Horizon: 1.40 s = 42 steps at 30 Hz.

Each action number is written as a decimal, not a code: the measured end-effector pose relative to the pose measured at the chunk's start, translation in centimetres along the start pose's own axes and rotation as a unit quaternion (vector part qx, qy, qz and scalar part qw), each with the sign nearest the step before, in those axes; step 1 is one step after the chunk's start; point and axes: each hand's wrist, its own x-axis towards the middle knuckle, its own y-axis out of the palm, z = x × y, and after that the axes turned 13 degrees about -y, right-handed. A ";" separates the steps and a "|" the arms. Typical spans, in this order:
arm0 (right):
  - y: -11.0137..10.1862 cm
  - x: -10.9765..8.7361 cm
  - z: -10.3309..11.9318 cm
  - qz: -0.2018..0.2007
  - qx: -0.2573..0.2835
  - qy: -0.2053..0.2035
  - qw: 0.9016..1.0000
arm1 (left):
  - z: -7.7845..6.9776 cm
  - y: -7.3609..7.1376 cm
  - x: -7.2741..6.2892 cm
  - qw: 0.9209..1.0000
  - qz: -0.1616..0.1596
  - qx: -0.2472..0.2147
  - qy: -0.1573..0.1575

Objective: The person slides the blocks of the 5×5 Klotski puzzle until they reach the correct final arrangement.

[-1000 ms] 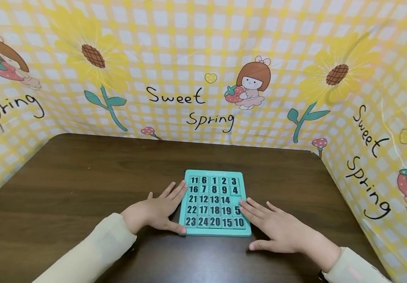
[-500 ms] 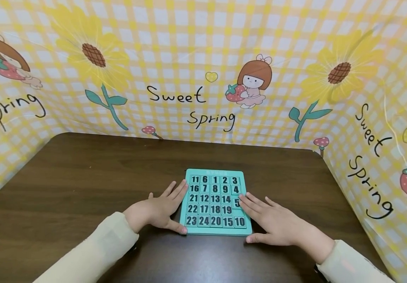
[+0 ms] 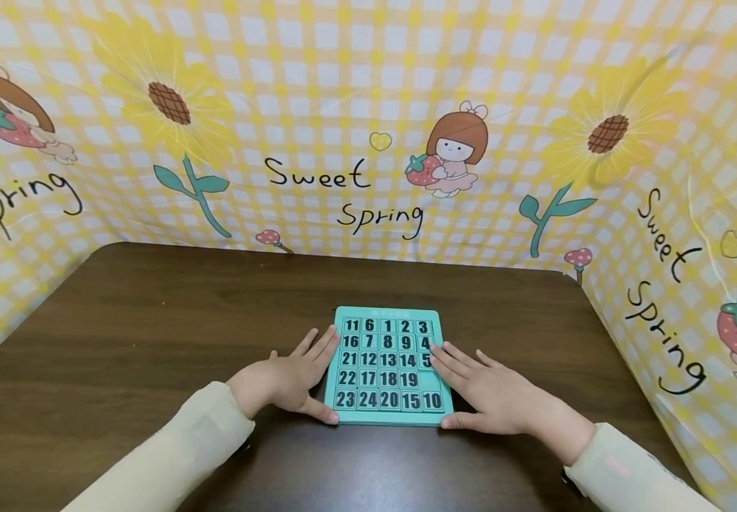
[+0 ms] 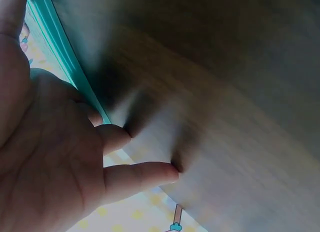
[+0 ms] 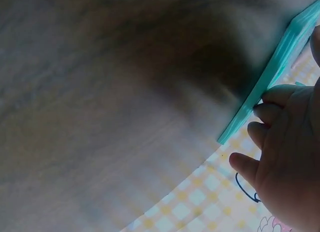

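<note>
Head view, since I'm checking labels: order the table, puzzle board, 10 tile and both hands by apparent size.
Table
Puzzle board
Left hand and right hand: too alike to rank
10 tile

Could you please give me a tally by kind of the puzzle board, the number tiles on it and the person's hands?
Puzzle board: 1
Number tiles: 24
Left hand and right hand: 2
Total: 27
</note>
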 end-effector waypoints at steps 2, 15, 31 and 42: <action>0.1 -0.3 0.2 -0.004 0.004 -0.003 1.000 | -0.1 0.1 0.1 1.000 0.004 -0.001 0.000; 0.9 -3.6 4.0 -0.049 -0.036 -0.051 0.997 | -0.1 -0.1 0.1 1.000 0.011 0.009 -0.008; 0.8 -2.6 3.3 -0.030 -0.024 -0.023 0.999 | 0.1 0.3 0.5 1.000 0.010 0.010 -0.011; 0.3 -2.0 3.1 -0.021 -0.011 -0.021 1.000 | 0.0 0.2 0.5 1.000 0.015 0.004 -0.017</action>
